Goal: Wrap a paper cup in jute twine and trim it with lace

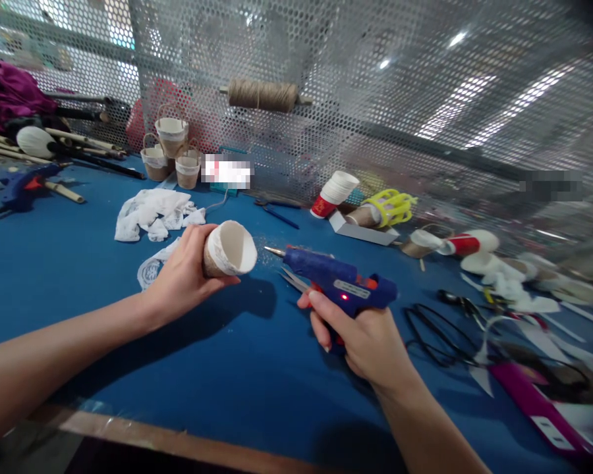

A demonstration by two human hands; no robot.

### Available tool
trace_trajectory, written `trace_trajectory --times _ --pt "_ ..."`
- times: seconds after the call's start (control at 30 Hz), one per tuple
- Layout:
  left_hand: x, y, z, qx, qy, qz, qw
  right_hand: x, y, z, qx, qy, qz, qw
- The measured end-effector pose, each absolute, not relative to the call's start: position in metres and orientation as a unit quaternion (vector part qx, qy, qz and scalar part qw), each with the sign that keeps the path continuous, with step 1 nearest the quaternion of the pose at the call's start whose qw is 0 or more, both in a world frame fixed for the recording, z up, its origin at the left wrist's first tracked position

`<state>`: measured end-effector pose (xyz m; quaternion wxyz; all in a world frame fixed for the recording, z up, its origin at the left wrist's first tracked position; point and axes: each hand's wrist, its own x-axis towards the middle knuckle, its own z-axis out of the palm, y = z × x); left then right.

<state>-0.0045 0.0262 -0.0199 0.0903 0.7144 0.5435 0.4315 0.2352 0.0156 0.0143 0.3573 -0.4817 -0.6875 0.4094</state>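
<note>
My left hand [185, 270] is wrapped round a small paper cup [216, 253], its outside brown with a white lace band at the rim. The cup is tilted, and its open mouth faces right. In my right hand [360, 329] is a blue hot glue gun [326, 266] with a lit red light, held by its handle. Its metal nozzle points left at the cup, a short gap away. Behind my left hand lies a strip of white lace [151, 266]. Partly hidden behind the glue gun, a pair of scissors [292, 280] rests on the blue table [227, 375].
Farther back are crumpled white lace [153, 210], several small cup baskets [172, 135], pliers [279, 212] and stacked paper cups [333, 194]. A twine spool [261, 95] hangs on the mesh panel. A second glue gun [27, 187] lies left; a black cord [435, 336] and a purple power strip [538, 405] lie right.
</note>
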Motion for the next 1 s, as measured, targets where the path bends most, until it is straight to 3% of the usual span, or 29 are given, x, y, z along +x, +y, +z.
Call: trace_trajectory --times 0.3,0.63,1.0 --pt "-0.0043 0.0278 -0.0219 0.723 0.531 0.438 0.066 0.2348 0.0169 0.0108 -0.486 -0.723 0.365 0.328" --pt "0.0027 0.027 -0.0199 0.652 0.517 0.479 0.28 0.2316 0.0169 0.0103 -0.469 -0.704 0.396 0.358" --pt "0.0034 0.0271 -0.0229 0.643 0.494 0.491 0.32 0.2263 0.0127 0.0073 -0.488 -0.727 0.337 0.346"
